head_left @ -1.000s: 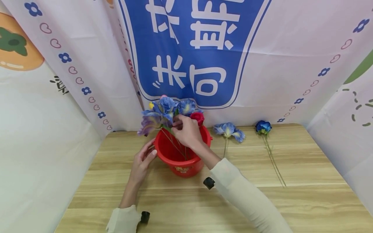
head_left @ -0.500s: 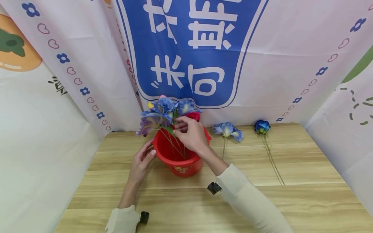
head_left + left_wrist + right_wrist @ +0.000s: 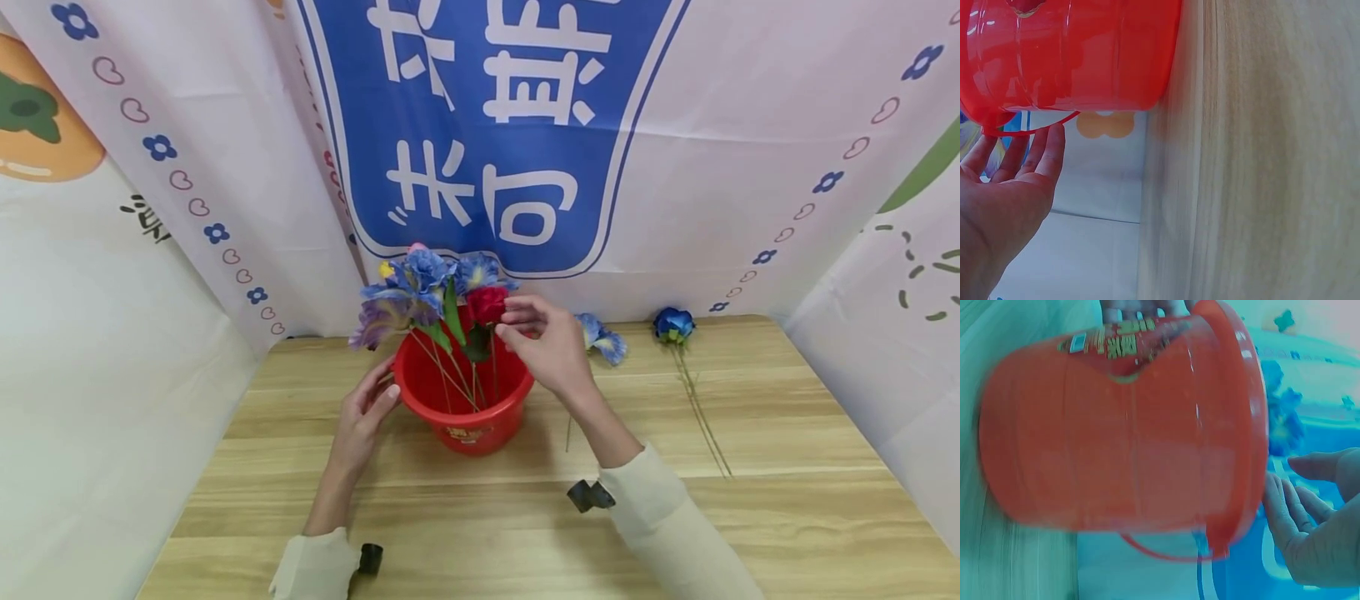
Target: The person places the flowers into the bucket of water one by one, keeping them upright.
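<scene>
A red plastic bucket [image 3: 491, 431] stands on the wooden table, with several artificial flowers leaning in it. Among them are blue irises [image 3: 420, 279], a purple flower [image 3: 378, 323] and a red rose [image 3: 487, 304]. My left hand [image 3: 362, 429] rests its fingers against the bucket's left side; in the left wrist view the fingertips touch the bucket's thin handle [image 3: 1038, 131]. Beside the rose, at the bucket's right rim, is my right hand [image 3: 551, 346]. Its thumb and fingers are apart in the right wrist view, holding nothing. Whether they touch the rose I cannot tell.
Right of the bucket a blue iris [image 3: 606, 343] lies on the table [image 3: 480, 533], partly behind my right hand. Farther right lies a blue rose [image 3: 673, 323] with a long stem. A printed cloth [image 3: 690, 208] hangs close behind the table.
My right hand has moved right, from among the stems at the bucket's middle to beside the red rose, which now shows fully. The left hand stays at the bucket.
</scene>
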A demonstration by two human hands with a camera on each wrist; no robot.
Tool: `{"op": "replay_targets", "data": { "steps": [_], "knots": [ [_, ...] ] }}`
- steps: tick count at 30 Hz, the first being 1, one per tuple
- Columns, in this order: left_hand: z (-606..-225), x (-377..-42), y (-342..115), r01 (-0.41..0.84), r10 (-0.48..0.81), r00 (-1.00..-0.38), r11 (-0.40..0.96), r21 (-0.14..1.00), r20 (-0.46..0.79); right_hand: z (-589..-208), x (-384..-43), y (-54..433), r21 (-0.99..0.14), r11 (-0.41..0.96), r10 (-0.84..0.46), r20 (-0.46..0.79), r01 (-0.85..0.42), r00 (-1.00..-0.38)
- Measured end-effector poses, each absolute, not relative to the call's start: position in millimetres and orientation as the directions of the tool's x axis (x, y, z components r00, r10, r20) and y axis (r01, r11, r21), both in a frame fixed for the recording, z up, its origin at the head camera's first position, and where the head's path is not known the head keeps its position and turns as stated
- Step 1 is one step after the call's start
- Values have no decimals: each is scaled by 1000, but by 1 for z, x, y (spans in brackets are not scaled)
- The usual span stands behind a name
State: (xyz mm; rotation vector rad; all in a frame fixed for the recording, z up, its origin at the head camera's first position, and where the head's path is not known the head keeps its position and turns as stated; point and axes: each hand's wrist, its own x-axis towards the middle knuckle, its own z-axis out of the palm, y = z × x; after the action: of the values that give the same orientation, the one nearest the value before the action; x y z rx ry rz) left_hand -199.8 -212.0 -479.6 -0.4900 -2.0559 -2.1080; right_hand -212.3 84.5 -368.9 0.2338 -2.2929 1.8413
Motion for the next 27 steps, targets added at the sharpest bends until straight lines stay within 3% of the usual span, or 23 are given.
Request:
{"op": "replay_targets", "data": {
  "steps": [14,27],
  "knots": [
    [-476,-199,-212,310,115,-944,-19,951,310,-397,-212,144,-988,105,118,126,-114,-985],
    [-471,-195,-211,343,59,-938,25,939,341,-437,-212,180,-996,84,146,-3,16,-989]
  ]
}}
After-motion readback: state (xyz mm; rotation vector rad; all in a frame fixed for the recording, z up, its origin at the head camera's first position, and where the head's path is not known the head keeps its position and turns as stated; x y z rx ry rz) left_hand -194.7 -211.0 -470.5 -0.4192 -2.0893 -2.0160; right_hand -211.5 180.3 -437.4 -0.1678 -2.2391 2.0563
